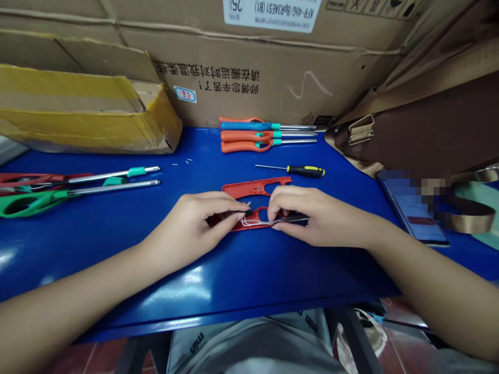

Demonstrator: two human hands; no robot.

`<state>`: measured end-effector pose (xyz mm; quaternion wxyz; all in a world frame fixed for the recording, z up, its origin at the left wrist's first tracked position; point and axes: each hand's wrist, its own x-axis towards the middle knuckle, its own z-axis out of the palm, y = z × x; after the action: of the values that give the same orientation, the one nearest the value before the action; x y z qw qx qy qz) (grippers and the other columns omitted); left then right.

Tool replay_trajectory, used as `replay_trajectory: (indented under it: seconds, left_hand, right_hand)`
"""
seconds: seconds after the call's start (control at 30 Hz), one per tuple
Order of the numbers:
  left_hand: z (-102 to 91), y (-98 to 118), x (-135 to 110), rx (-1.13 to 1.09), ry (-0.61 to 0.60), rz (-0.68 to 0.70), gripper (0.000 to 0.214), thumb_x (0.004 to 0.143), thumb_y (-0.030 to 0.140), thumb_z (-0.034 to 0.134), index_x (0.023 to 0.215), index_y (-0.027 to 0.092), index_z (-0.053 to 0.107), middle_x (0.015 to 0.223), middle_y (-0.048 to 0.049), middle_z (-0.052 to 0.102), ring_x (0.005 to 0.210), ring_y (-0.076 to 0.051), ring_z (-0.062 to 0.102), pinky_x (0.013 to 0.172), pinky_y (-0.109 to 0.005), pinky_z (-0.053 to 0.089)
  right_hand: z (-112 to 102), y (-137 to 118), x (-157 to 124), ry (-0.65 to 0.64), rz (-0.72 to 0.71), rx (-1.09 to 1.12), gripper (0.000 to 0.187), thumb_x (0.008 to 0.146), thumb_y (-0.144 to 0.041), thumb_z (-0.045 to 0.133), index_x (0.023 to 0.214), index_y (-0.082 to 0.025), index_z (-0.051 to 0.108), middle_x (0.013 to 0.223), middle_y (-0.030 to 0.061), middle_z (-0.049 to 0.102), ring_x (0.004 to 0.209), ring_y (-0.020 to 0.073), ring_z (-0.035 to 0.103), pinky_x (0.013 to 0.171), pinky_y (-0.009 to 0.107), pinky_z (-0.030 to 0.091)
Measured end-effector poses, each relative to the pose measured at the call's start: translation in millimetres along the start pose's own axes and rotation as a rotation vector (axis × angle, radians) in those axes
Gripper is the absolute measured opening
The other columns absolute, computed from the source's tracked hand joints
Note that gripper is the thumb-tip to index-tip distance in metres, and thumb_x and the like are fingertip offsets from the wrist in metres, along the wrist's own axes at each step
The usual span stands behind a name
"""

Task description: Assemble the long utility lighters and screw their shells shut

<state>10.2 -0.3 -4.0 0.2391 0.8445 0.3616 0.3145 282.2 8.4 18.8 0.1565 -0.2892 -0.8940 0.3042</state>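
Fingertips of my left hand point(205, 215) are pinched on a small dark part with white wires point(249, 223), over a red lighter shell half point(257, 213). The part's exact kind is hidden by the fingers. My right hand point(312, 210) is closed around the metal tube of the lighter point(299, 218), at the right end of that shell half. Thin wires run between the two hands towards the tube. Just behind lies the matching red shell half point(244, 188), its inner side up. A screwdriver point(306, 170) with a black and yellow handle rests farther back.
Several long-nosed lighters point(247, 136) lie by the cardboard wall point(280, 78). To the left are green and red lighters point(35, 201) and a yellow-taped box point(78, 124). Small white bits point(188, 160) lie on the blue table point(187, 306). A phone point(415, 213) is at right.
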Motion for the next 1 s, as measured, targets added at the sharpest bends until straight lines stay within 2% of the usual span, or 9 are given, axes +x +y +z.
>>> replay_trajectory:
  seconds: [0.23,0.33,0.47,0.53,0.7,0.87,1.0]
  left_hand:
    - [1.6,-0.6,-0.4,0.039,0.005,0.031,0.019,0.099,0.023,0.066,0.108,0.017,0.081,0.100,-0.0042,0.081,0.084,-0.013,0.076,0.074,-0.019,0.057]
    - [1.1,-0.8,-0.3,0.049,0.001,0.046,0.019,0.099,0.024,0.066,0.108,0.018,0.081,0.100,-0.0045,0.081,0.084,-0.013,0.075,0.075,-0.021,0.058]
    - [-0.2,-0.4,-0.3,0.052,-0.015,0.045,0.020,0.099,0.026,0.066,0.109,0.018,0.081,0.101,-0.0062,0.080,0.083,-0.015,0.075,0.071,-0.023,0.059]
    - [-0.7,0.0,-0.2,0.057,-0.023,0.051,0.021,0.099,0.028,0.065,0.110,0.018,0.080,0.102,-0.0071,0.080,0.084,-0.016,0.075,0.070,-0.023,0.060]
    - [-1.8,-0.2,0.1,0.097,-0.040,0.072,0.023,0.101,0.028,0.063,0.112,0.018,0.080,0.104,-0.0074,0.078,0.086,-0.016,0.075,0.074,-0.024,0.060]
    - [-1.4,-3.3,-1.0,0.122,-0.056,0.112,0.021,0.101,0.024,0.063,0.111,0.017,0.080,0.105,-0.0060,0.078,0.091,-0.015,0.075,0.083,-0.024,0.059]
    - [1.1,-3.0,-0.8,0.112,-0.042,0.124,0.019,0.101,0.021,0.063,0.109,0.016,0.080,0.100,-0.0050,0.077,0.088,-0.013,0.074,0.081,-0.022,0.059]
  right_hand:
    - [-9.6,-2.9,-2.9,-0.119,-0.063,-0.047,0.011,0.095,-0.015,0.065,0.100,-0.020,0.073,0.116,0.0062,0.063,0.104,0.0167,0.062,0.093,0.030,0.049]
    - [-18.0,-5.6,-5.5,-0.097,-0.028,-0.051,0.013,0.097,-0.019,0.064,0.106,-0.021,0.073,0.119,0.0071,0.063,0.107,0.0178,0.063,0.096,0.031,0.049]
    - [-31.1,-6.1,-10.7,-0.058,0.113,-0.133,0.010,0.095,-0.026,0.066,0.103,-0.022,0.069,0.107,0.0050,0.069,0.095,0.0191,0.064,0.081,0.031,0.049]
    - [-35.6,-3.5,-12.8,-0.092,0.166,-0.174,0.007,0.095,-0.026,0.064,0.096,-0.022,0.069,0.100,0.0038,0.071,0.089,0.0187,0.063,0.076,0.031,0.047]
    - [-37.7,4.2,-13.7,-0.246,0.220,-0.147,0.012,0.097,-0.025,0.060,0.090,-0.022,0.070,0.093,0.0017,0.072,0.086,0.0175,0.063,0.076,0.029,0.045]
    - [-38.1,4.5,-15.3,-0.252,0.248,-0.193,0.013,0.096,-0.022,0.059,0.087,-0.021,0.068,0.090,0.0018,0.071,0.083,0.0177,0.062,0.074,0.030,0.044]
    - [-41.5,1.2,-16.4,-0.246,0.290,-0.232,0.013,0.093,-0.021,0.061,0.084,-0.021,0.070,0.087,0.0022,0.072,0.080,0.0184,0.063,0.071,0.030,0.043]
